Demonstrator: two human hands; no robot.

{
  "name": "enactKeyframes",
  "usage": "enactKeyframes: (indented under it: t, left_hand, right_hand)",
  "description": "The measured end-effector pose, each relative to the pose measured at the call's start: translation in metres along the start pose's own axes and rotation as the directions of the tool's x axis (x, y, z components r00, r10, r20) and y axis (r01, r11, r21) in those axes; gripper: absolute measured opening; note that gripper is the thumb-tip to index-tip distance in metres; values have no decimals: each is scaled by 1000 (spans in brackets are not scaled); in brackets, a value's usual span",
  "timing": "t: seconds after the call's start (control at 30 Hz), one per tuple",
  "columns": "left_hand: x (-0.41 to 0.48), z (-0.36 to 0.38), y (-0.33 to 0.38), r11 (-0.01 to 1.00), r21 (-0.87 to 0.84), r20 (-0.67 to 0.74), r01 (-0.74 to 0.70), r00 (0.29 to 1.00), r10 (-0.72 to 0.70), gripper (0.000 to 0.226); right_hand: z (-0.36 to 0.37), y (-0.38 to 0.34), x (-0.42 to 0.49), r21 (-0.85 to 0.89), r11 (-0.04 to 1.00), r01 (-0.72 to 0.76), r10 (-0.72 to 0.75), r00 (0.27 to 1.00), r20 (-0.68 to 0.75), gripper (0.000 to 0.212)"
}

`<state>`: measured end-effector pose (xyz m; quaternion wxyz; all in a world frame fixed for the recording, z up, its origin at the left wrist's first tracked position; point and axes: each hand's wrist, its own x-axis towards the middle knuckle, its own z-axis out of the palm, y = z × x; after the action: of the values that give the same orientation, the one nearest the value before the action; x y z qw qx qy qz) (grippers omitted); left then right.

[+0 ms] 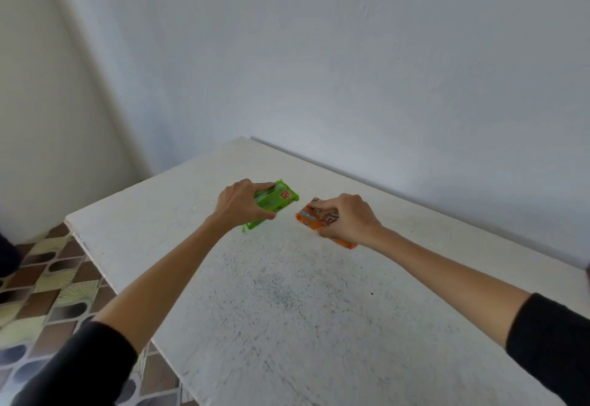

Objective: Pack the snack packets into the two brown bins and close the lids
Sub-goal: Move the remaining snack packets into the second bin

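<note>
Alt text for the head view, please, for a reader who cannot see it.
The left hand grips green snack packets and the right hand grips orange snack packets, side by side at a white table. A pale wall stands behind.

The left hand [244,203] covers approx. half of the green packet [282,198], so I cannot tell if it is one packet or a stack; the edges are smeared by blur. The red logo on it is too small to read. The right hand [346,217] hides the middle of the orange packet [306,215]; only its left end and one corner under the wrist show, print not readable. If the packets touch the table [287,310] or are lifted, cannot tell. The table is cut at bottom and right edge, its near part blurred. Both black sleeves [73,370] are cut by the frame. A dark shape [6,255] at the left edge is cut off, unknown obj.
</note>
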<state>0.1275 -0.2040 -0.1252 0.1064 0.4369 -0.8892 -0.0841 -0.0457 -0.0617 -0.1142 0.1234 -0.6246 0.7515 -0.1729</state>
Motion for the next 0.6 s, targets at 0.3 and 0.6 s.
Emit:
enactKeyframes:
  t: [0.3, 0.6]
  left_hand:
    - [-68, -47, 96, 972, -52, -27, -230, 973, 229, 71]
    - [-164, -61, 218, 854, -140, 25, -501, 861, 509, 88]
  right_hand:
    - [-87, 15, -130, 31, 999, -23, 26, 992, -121, 58]
    - [-143, 54, -304, 69, 992, -102, 111, 983, -145, 55]
